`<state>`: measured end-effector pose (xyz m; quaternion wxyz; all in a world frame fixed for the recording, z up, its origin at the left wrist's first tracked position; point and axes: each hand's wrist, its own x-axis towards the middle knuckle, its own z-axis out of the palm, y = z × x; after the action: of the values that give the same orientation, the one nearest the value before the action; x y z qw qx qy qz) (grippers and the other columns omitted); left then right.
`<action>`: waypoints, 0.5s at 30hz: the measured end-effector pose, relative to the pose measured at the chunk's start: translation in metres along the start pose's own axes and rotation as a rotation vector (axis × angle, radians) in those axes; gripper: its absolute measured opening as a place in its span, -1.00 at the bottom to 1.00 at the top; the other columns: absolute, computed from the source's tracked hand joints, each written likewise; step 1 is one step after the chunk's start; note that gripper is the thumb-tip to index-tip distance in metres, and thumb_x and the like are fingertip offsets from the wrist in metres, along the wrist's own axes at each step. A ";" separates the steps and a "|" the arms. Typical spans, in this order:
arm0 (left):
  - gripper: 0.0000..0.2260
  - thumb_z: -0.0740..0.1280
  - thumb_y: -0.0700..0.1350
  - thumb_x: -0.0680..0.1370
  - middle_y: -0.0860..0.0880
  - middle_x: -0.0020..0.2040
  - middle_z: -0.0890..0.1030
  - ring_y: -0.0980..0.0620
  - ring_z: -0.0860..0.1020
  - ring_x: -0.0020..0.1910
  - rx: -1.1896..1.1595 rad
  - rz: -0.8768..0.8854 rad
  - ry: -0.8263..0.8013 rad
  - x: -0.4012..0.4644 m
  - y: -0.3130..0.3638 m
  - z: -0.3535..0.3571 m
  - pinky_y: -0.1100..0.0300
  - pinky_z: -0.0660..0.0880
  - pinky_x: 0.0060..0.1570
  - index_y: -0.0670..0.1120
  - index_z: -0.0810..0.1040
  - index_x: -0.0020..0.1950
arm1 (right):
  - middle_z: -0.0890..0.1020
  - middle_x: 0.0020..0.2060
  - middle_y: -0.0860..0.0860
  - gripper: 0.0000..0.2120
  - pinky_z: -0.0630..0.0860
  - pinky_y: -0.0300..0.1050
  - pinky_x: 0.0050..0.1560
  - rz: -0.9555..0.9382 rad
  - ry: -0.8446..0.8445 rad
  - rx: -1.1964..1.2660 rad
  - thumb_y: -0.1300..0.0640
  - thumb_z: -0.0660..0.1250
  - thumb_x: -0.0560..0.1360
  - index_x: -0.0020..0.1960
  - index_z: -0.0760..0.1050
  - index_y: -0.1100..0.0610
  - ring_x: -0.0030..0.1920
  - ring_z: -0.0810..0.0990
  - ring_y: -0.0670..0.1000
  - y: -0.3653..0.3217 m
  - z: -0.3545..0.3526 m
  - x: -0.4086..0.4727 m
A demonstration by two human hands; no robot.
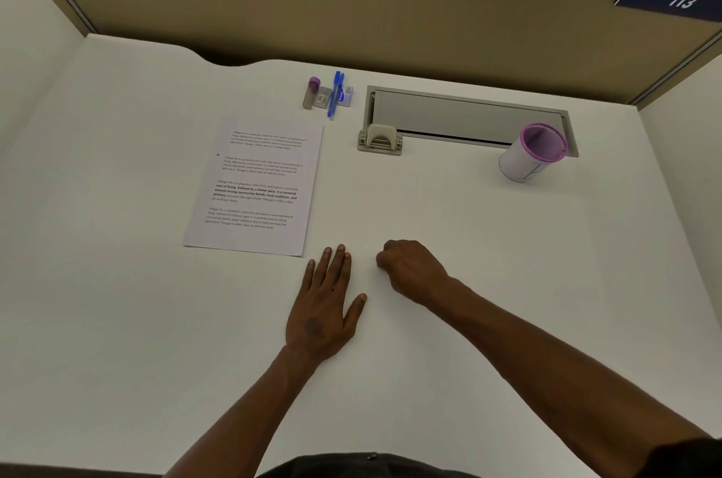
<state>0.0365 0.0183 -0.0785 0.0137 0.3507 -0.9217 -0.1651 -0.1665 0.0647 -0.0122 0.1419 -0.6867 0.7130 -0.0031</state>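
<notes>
My left hand lies flat on the white desk, fingers straight, just below the right corner of a printed sheet of paper. My right hand rests beside it as a loose fist with fingers curled under; nothing shows in it. Near the back lie two blue pens, a purple-capped tube and small clear packets. A grey hole punch stands right of the sheet. At the far right stands a white pen cup with a purple rim.
A grey cable tray with a flap is set into the desk behind the punch and cup. Tan partition walls enclose the back and sides. A blue sign reading 113 hangs at the top right.
</notes>
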 end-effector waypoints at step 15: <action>-0.34 0.01 0.24 0.65 0.01 0.66 -0.08 0.02 -0.12 0.64 0.007 0.002 -0.003 0.000 0.002 -0.004 0.00 -0.06 0.58 -0.05 -0.10 0.65 | 0.68 -0.26 0.18 -0.93 0.64 -0.23 -0.22 0.962 0.389 2.080 0.48 0.38 0.41 -0.15 0.60 0.37 -0.24 0.70 0.04 0.015 -0.022 -0.016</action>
<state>0.0358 0.0186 -0.0744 0.0115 0.3497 -0.9226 -0.1624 -0.1853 0.0773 0.0095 0.5119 0.1152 0.5632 -0.6383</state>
